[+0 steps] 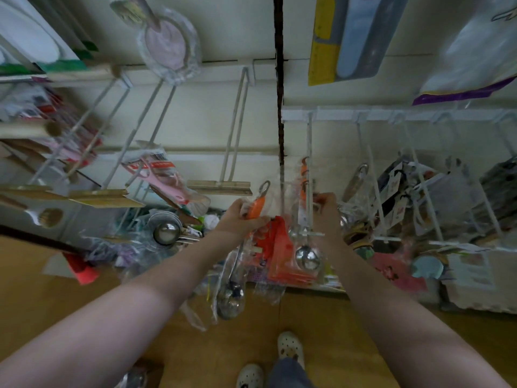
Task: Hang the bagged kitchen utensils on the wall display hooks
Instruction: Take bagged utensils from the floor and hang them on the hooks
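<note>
Your left hand (242, 217) is wrapped around the orange handle of a bagged ladle (253, 228), whose bowl hangs low over the floor. Your right hand (326, 212) pinches clear bag plastic at the white wire hook (309, 175), where another bagged ladle (307, 256) already hangs. Red packets (279, 256) crowd between them, and loaded hooks (419, 186) press in just right.

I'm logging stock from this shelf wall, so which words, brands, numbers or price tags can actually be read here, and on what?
None can be read.
Yellow-and-grey carded package high on the wall: print along its yellow edge, too blurred.
Red header card of the pink bagged utensil: white lettering, too blurred.
White hang tags on the right hooks: dark marks, too small.
Orange-handled bagged ladle in the left hand: no text visible.
</note>
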